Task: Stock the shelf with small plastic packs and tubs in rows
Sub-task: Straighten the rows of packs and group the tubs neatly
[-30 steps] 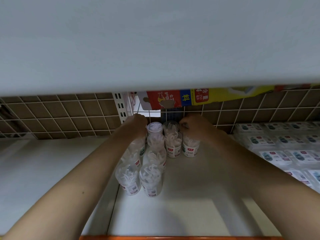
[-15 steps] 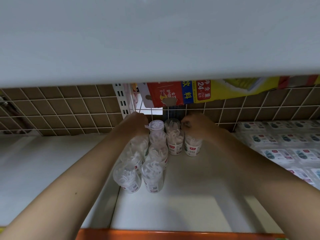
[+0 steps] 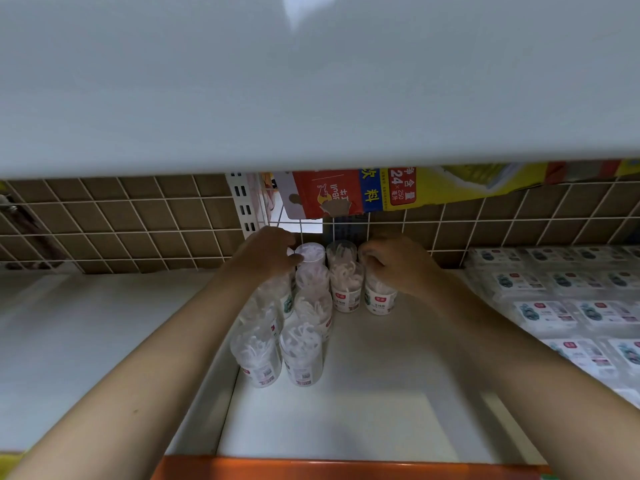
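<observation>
Several clear round tubs [image 3: 300, 355] filled with white picks stand in rows on the white shelf [image 3: 363, 410], running from the wire back toward me. My left hand [image 3: 265, 254] reaches to the back of the left row, its fingers curled round a tub hidden beneath it and its thumb against a lidded tub [image 3: 310, 252]. My right hand [image 3: 396, 263] is at the back of the right row, its fingers curled over the top of a tub [image 3: 379, 301]. Flat plastic packs [image 3: 550, 313] lie in rows on the right.
The underside of the upper shelf [image 3: 311, 81] hangs low over everything. A wire grid [image 3: 121, 220] closes the back, with a red and yellow carton [image 3: 349, 195] behind it. An orange strip [image 3: 346, 469] marks the front edge. A bare white shelf section [image 3: 86, 323] lies on the left.
Both hands stay at the back of the rows, barely shifted. My view has tilted, so more of the carton behind the grid shows.
</observation>
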A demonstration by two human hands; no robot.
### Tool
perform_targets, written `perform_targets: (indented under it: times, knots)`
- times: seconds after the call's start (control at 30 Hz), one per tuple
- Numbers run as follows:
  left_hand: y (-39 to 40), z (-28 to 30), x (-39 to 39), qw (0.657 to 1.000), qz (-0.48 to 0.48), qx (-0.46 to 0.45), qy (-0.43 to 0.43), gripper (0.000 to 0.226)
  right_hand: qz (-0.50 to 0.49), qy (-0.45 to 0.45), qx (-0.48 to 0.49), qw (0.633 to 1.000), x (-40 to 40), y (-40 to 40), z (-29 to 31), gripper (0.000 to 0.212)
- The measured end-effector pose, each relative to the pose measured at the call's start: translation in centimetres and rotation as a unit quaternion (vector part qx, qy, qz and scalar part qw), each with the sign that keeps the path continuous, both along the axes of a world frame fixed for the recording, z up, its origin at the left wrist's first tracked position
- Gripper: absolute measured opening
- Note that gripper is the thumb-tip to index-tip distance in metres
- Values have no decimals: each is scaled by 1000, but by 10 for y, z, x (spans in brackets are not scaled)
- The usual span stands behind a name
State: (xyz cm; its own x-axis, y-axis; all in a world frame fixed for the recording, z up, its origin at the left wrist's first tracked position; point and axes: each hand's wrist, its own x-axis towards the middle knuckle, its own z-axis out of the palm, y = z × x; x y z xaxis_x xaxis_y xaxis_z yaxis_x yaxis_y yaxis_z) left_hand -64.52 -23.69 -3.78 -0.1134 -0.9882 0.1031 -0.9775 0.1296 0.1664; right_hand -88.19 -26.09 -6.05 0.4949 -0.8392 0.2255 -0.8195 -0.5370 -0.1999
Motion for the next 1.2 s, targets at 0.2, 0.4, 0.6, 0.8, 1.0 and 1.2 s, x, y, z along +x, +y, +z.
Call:
perform_targets:
  times: [0.2,0.4,0.6,0.8,1.0,1.2]
  knots:
    - [18,-2,-31,997,-66,-13,25,36,40,4,-67,997,-9,19,3,23]
    - [24,0,-56,992,-122,-26,8,33,86,30,-79,993,-23,32,18,23]
    - [24,-8,-69,976,-191,-9,-102,28,115,71,-68,989,-24,33,5,17]
    - [23,-6,-74,976,-178,4,-124,31,106,27,-45,993,-38,38,1,20]
    - [33,-9,-83,972,-169,-24,-161,33,90,-47,-9,995,-45,47,-4,38]
    - [45,-3,-89,966,-149,-53,-206,29,109,-95,-5,989,-45,49,-16,22]
